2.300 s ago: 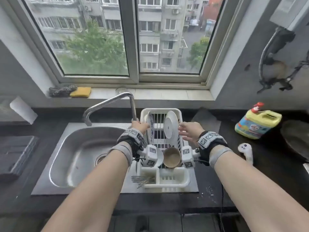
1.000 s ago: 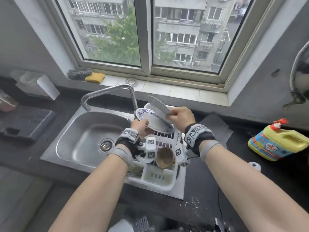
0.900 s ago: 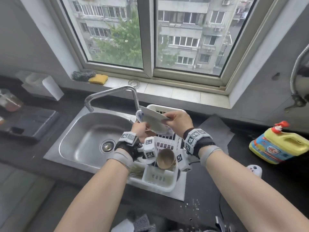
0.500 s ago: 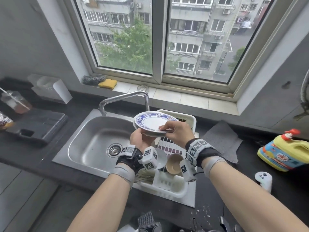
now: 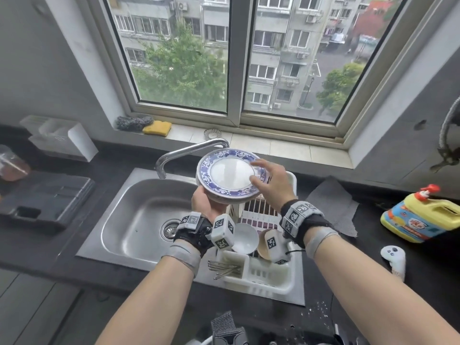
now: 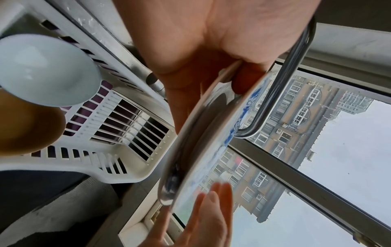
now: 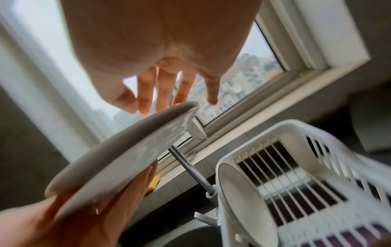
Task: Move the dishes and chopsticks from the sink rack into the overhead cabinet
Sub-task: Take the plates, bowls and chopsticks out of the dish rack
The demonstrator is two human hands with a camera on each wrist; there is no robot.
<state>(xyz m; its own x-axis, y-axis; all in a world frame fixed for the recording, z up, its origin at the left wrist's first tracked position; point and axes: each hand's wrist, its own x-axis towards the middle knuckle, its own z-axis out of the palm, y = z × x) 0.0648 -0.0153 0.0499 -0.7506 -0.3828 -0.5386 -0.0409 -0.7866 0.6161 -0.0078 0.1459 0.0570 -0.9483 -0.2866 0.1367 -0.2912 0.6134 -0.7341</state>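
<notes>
My left hand [image 5: 205,204] grips a blue-patterned plate [image 5: 230,174] from below, thumb over its near rim; a second plate's rim seems to show under it. The plate is held above the sink rack [image 5: 263,277], tilted towards me. My right hand [image 5: 260,171] hovers open at the plate's right rim, fingers spread; whether it touches is unclear. In the left wrist view the thumb [image 6: 243,80] hooks the plate [image 6: 201,150]. In the right wrist view straight fingers [image 7: 162,90] stand over the plate [image 7: 118,150]. A white bowl [image 5: 245,239], a brown bowl [image 5: 262,246], chopsticks [image 5: 224,267] and an upright white plate [image 7: 243,200] are in the rack.
The faucet [image 5: 191,150] arches just behind the held plate. The sink basin [image 5: 139,220] lies left of the rack. A yellow detergent jug [image 5: 423,217] and a grey cloth [image 5: 331,202] lie on the right counter. A sponge [image 5: 157,127] sits on the sill.
The plate has risen and tipped its face towards me. My right hand has let go of the rim and spread open beside it. My left hand still holds it from below.
</notes>
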